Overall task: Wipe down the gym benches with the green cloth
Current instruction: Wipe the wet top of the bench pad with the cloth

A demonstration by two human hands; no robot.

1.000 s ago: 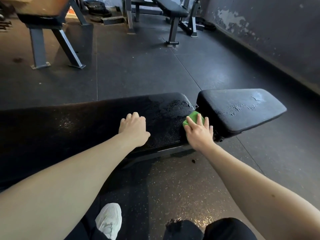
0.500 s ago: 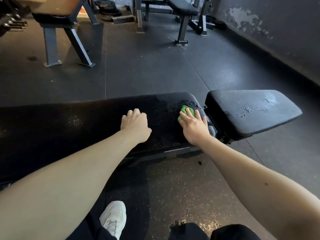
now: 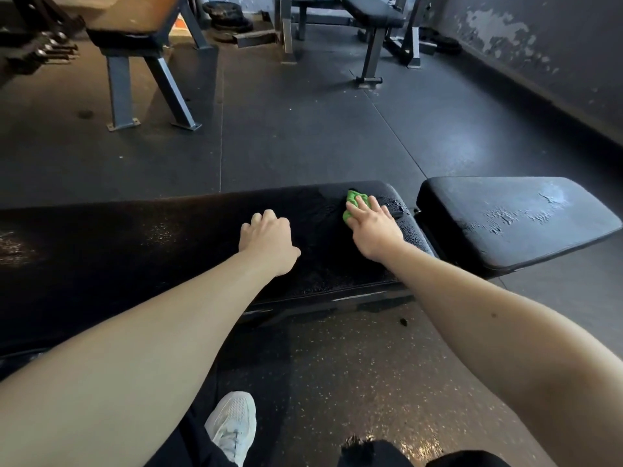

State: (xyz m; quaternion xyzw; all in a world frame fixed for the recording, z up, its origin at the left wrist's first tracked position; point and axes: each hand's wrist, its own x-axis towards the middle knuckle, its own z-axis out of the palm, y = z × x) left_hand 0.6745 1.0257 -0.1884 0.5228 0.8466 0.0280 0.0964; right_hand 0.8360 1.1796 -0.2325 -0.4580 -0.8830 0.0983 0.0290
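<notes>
While the crumpled green cloth (image 3: pixel 352 198) lies on the long black padded bench (image 3: pixel 135 251), nr its far R corner, it is pressed down by the right hand (image 3: pixel 372 230). The fingers (image 3: pixel 364 210) are laid straight and close together on top of it, so only the cloth's far and L edges are seen. A wet sheen is seen on the pad round the cloth. The left hand (image 3: pixel 268 244) is rested on the same pad, well L of the cloth, w/ its fingers curled under into a loose fist and nothing held. A separate black seat pad (image 3: pixel 505 217), w/ pale worn patches, is set just beside the bench's R end, a narrow gap btw. them. A white mesh sneaker (image 3: pixel 232 423) is planted on the speckled dark rubber floor (image 3: pixel 337 365) below. Further back, a second black bench on grey steel legs (image 3: pixel 371 15) is seen.
</notes>
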